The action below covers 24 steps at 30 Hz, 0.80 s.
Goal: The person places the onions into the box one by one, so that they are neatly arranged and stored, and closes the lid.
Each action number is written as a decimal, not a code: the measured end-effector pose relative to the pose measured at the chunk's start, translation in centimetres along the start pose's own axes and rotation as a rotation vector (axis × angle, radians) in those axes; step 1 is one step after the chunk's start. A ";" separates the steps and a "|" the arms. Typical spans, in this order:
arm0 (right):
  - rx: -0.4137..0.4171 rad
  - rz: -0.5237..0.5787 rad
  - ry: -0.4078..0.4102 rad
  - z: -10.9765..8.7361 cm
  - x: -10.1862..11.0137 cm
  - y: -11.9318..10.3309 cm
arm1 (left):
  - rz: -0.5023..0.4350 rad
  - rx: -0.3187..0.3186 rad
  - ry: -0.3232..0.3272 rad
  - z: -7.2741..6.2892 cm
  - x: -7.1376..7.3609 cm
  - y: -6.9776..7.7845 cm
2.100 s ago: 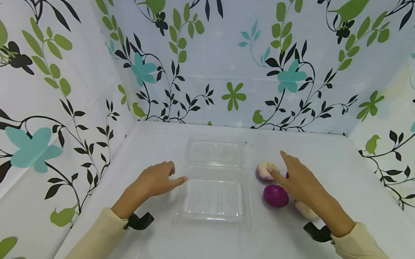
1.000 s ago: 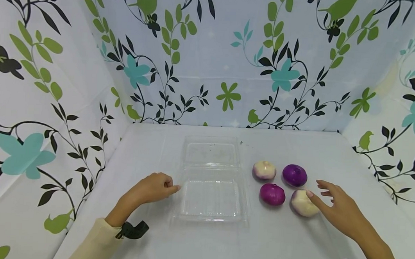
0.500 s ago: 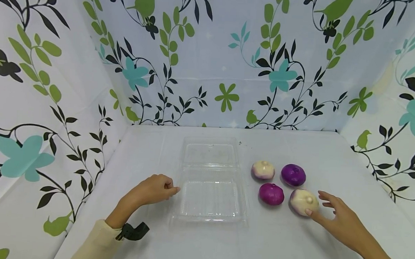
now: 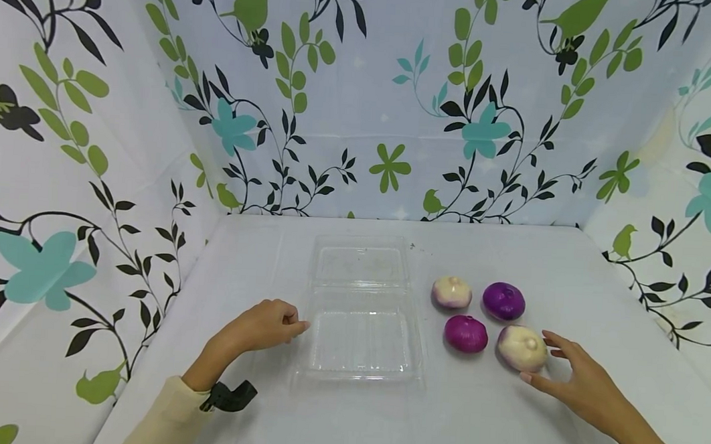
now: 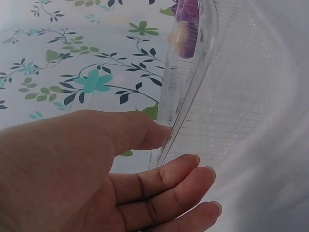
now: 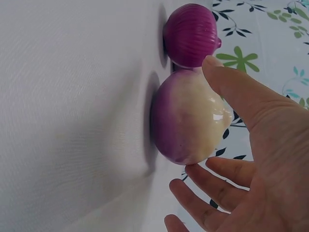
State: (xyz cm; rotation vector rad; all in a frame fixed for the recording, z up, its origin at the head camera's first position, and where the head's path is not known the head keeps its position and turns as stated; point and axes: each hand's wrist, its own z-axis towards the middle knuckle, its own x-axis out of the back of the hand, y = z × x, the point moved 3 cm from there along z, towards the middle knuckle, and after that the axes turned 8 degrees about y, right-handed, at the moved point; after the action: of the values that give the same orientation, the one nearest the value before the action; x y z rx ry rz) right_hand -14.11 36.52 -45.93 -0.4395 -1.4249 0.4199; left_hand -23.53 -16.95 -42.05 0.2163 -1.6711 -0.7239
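Behind and to both sides, hanging cloth (image 4: 350, 94), printed with leaves, birds and teal flowers. In front of it, a white-covered table (image 4: 345, 422). Lying near its middle, a clear plastic container (image 4: 361, 343), unfolded, one half beyond the other. At its left edge, the left hand (image 4: 268, 326), thumb towards the rim, other fingers loosely bent, grasping nothing; contact between thumb and rim: cannot tell.

Well apart, on the other side, the right hand (image 4: 590, 392), released, fingers and thumb spread wide. At the mouth of that spread, the nearer cream bulb (image 4: 522, 348), purple at the base, resting on the table; thumb tip just beside its near side, fingertips just beside its right side. In the right wrist view, thumb and one fingertip right at its outline; actual touch: cannot tell.

Just left of it, the magenta bulb (image 4: 466, 334). Beyond it, the violet bulb (image 4: 504, 301). Left of the violet one and beyond the magenta one, the farther cream bulb (image 4: 452, 292). Smallest of all, past the container's right side, a few dark specks (image 4: 412, 246).
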 end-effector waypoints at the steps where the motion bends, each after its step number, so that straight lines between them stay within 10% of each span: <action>1: 0.000 0.000 -0.001 0.0 0.0 0.1 | -0.002 -0.002 0.000 0.0 0.0 0.0; 24: 0.038 0.014 0.018 0.6 -0.7 1.1 | -0.017 -0.023 -0.012 0.1 -0.2 -0.2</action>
State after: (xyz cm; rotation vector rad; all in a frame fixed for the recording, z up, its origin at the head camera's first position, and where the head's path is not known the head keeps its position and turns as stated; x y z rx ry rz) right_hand -14.84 37.09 -47.02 -0.4218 -1.3953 0.4520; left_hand -23.62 -17.01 -42.34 0.2110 -1.6739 -0.7581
